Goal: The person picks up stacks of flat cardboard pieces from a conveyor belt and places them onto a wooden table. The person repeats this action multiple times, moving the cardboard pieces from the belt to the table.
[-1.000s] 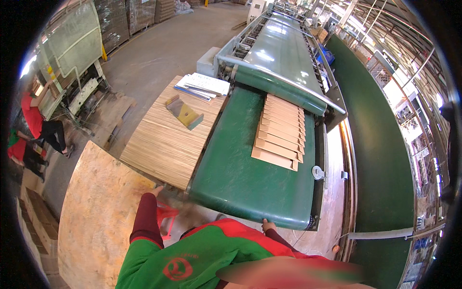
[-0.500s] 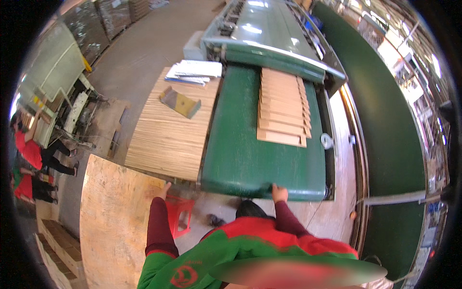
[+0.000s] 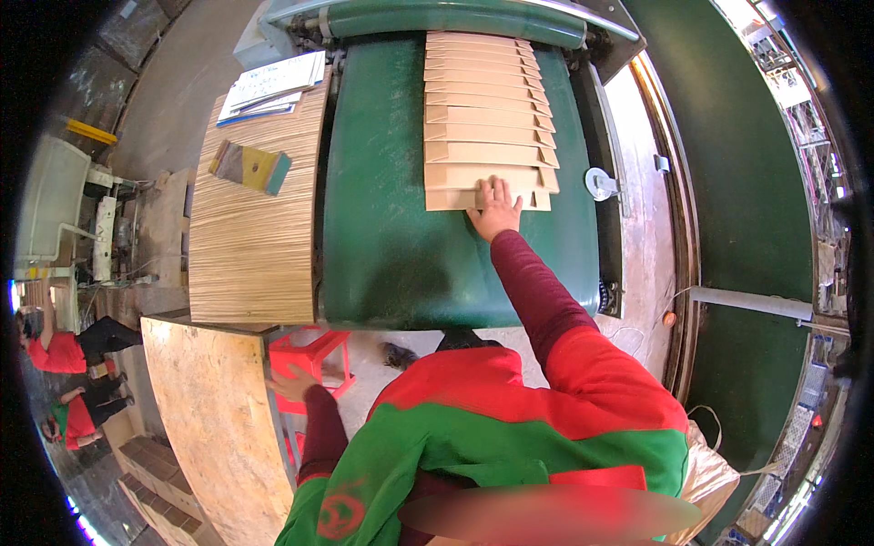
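A row of overlapping flat brown cardboard pieces [image 3: 489,130] lies on the green conveyor belt [image 3: 382,237]. My right hand [image 3: 496,211] rests on the nearest piece with its fingers spread, palm down and gripping nothing. Lower down on the left, my left hand [image 3: 291,382] hangs with fingers apart beside the edge of a wooden board [image 3: 214,396], in front of a red plastic stool [image 3: 312,353]. It holds nothing; whether it touches the board I cannot tell.
Left of the belt stands a stack of thin flat sheets [image 3: 255,246] bearing papers [image 3: 270,86] and a yellow-grey piece with a green end [image 3: 250,166]. A roller [image 3: 455,25] crosses the belt's far end. Two people in red tops [image 3: 59,350] are at far left.
My right hand has moved forward from the belt's near edge onto the nearest cardboard piece. My left hand has shifted lower, near the stool. My view has moved closer over the belt.
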`<state>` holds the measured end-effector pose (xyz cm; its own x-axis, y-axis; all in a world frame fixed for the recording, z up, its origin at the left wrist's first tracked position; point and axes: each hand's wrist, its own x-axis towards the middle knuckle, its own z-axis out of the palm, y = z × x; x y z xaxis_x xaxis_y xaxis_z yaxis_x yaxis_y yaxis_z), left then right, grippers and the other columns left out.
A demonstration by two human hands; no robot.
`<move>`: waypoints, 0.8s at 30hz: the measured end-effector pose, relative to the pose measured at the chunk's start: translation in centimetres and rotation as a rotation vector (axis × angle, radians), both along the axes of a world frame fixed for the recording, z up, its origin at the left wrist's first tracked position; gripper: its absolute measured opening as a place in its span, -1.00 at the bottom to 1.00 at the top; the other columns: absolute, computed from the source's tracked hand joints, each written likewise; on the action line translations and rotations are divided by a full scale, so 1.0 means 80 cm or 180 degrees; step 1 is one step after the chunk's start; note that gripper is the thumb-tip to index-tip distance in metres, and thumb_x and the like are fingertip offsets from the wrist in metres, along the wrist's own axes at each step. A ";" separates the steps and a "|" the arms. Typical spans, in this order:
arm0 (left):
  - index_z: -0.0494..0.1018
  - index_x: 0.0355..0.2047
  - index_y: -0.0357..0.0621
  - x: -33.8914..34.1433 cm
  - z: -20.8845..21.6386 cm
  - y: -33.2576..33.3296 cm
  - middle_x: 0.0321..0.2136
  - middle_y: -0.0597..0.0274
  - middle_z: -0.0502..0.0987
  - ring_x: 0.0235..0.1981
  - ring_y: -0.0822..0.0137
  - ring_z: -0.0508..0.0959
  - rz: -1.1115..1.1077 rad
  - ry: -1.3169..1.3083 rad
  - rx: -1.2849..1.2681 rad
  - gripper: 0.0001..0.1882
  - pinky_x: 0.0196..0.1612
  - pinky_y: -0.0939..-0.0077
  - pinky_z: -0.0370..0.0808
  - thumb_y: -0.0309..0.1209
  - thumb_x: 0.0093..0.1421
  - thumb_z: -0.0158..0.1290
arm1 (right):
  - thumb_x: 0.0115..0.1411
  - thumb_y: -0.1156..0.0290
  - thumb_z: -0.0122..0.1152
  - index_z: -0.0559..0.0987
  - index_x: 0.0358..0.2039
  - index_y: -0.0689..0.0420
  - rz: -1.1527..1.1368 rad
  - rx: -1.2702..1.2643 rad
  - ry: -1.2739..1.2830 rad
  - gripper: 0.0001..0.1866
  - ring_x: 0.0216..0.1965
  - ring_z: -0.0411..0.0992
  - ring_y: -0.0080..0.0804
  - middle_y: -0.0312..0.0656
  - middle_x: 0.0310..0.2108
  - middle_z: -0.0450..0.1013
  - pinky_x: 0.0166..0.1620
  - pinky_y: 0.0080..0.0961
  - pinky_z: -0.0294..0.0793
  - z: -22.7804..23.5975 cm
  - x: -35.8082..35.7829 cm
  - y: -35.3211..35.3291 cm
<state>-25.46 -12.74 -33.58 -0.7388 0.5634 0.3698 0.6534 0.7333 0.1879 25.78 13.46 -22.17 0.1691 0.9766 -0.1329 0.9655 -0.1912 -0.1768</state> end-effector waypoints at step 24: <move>0.10 0.27 -0.16 0.485 0.089 0.259 0.07 0.12 0.36 -0.09 0.16 0.47 -0.0489 -0.6359 -0.0916 -0.26 -0.08 0.09 0.41 -0.26 0.12 0.13 | 0.13 -0.13 0.06 0.66 -0.28 0.02 0.1533 0.0357 -0.0670 -0.52 0.02 0.36 -0.03 0.00 -0.01 0.40 -0.03 -0.25 0.43 0.043 0.100 0.199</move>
<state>13.31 7.98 -26.44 0.1318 0.5309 -0.8371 -0.2329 0.8374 0.4944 33.78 29.42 -18.72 -0.2899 0.9564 -0.0348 0.9560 0.2911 0.0362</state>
